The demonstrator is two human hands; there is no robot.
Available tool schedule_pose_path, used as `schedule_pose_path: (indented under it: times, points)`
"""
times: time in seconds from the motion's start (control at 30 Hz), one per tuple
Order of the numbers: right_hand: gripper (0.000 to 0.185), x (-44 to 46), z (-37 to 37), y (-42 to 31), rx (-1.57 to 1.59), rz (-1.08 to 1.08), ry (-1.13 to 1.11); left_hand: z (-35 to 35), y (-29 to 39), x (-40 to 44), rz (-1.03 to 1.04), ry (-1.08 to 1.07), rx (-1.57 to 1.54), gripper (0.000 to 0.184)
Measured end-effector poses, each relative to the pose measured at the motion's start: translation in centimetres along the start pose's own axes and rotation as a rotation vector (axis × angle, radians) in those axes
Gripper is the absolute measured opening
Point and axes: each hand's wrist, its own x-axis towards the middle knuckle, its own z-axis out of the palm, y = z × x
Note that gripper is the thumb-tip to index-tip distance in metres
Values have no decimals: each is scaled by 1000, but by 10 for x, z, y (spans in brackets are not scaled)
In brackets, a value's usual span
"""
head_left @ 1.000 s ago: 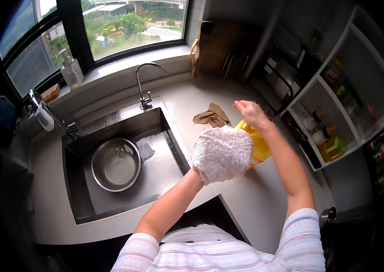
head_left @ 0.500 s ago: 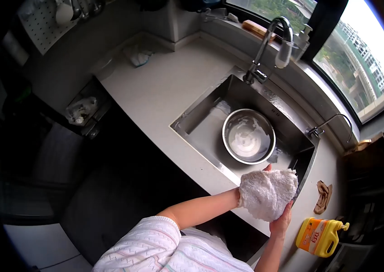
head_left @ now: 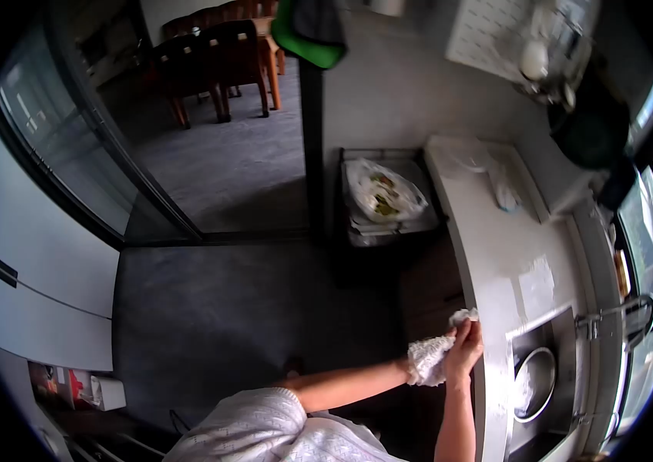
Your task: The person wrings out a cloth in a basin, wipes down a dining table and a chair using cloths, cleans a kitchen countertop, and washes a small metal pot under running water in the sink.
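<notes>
A white fluffy cloth [head_left: 428,360] hangs over my left hand, hiding its fingers; only my left wrist [head_left: 403,372] shows at the cloth's edge. My right hand [head_left: 463,352] is closed around part of the same cloth, and a bunched end sticks out above its fingers. Both hands are close together beside the counter's front edge, left of the sink [head_left: 548,335]. A round metal bowl [head_left: 546,385] sits in the sink with something whitish inside.
The counter [head_left: 488,269] runs along the right, with a crumpled bag [head_left: 503,189] near its far end. Beyond my hands stands a bin with a plastic bag [head_left: 380,192] of scraps. A sliding glass door [head_left: 72,146], wooden chairs [head_left: 226,65] and white cabinets [head_left: 41,269] are at the left.
My view has swung left, away from the yellow bottle and brown cloth. The white cloth, spread out earlier, is now bunched up, and my right hand has closed on it.
</notes>
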Motion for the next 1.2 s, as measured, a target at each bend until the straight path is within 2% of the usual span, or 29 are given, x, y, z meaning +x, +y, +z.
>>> schedule_pose_path:
  times: [0.03, 0.1, 0.13, 0.17, 0.23, 0.27, 0.3, 0.33, 0.37, 0.4, 0.5, 0.53, 0.57, 0.67, 0.7, 0.77, 0.83, 0.87, 0.93, 0.97, 1.03, 1.1, 1.13, 1.2]
  points:
    - [22, 5, 41, -9, 122, 5, -24, -7, 28, -16, 83, 53, 20, 45]
    - [25, 19, 122, -52, 149, -90, -112, 6, 99, -63, 325, 90, -19, 42]
    - [28, 24, 156, -81, 58, -54, -184, -4, 130, -83, 418, 85, -89, 42]
    - [28, 27, 191, -100, 74, -113, -194, -19, 158, -101, 504, 82, -164, 42]
    - [30, 37, 254, -118, 33, -212, -218, -31, 212, -143, 434, -284, -280, 42]
    - [28, 37, 277, -130, 55, -204, -263, -26, 235, -160, 500, -240, -242, 41]
    - [27, 35, 301, -148, 71, -200, -312, -16, 255, -171, 683, -18, -148, 41]
    - [25, 28, 317, -170, 41, -214, -385, -6, 279, -187, 683, -11, -164, 39]
    - [19, 20, 343, -175, 97, -428, -393, -1, 301, -200, 684, -3, -177, 38]
    - [17, 16, 362, -186, 46, -436, -479, -2, 329, -207, 814, -123, -105, 41]
    - [16, 39, 438, -199, 10, -577, -608, -28, 387, -228, 996, 174, 8, 43]
    - [16, 52, 466, -213, -58, -524, -671, -65, 418, -235, 905, -242, 74, 40]
    - [20, 65, 495, -223, -100, -485, -696, -53, 436, -247, 932, 126, 10, 36]
    - [23, 92, 578, -270, -90, -515, -746, -76, 522, -289, 927, -91, -3, 39]
    - [23, 92, 602, -289, -60, -578, -768, -60, 548, -307, 956, -177, 37, 41]
    - [22, 81, 656, -315, 165, -666, -871, -7, 579, -346, 1181, -66, 40, 42]
    - [20, 59, 694, -344, 147, -832, -885, -6, 626, -380, 1479, 336, 258, 42]
    - [20, 65, 725, -356, 120, -843, -906, 5, 646, -395, 1473, 202, 214, 42]
    - [20, 77, 787, -369, 57, -836, -944, -18, 699, -406, 1485, 227, 298, 43]
    - [21, 90, 815, -376, 54, -735, -950, -23, 728, -412, 1480, 241, 336, 44]
    - [23, 140, 869, -382, 40, -540, -934, -8, 793, -418, 1350, 465, 313, 50]
    - [30, 205, 920, -363, 180, -86, -987, 9, 846, -410, 1211, 675, 264, 56]
    - [35, 239, 927, -369, 241, 118, -1052, -3, 880, -419, 1020, 260, 14, 61]
    - [40, 290, 917, -385, 424, 510, -1143, 5, 934, -410, 850, 212, 69, 63]
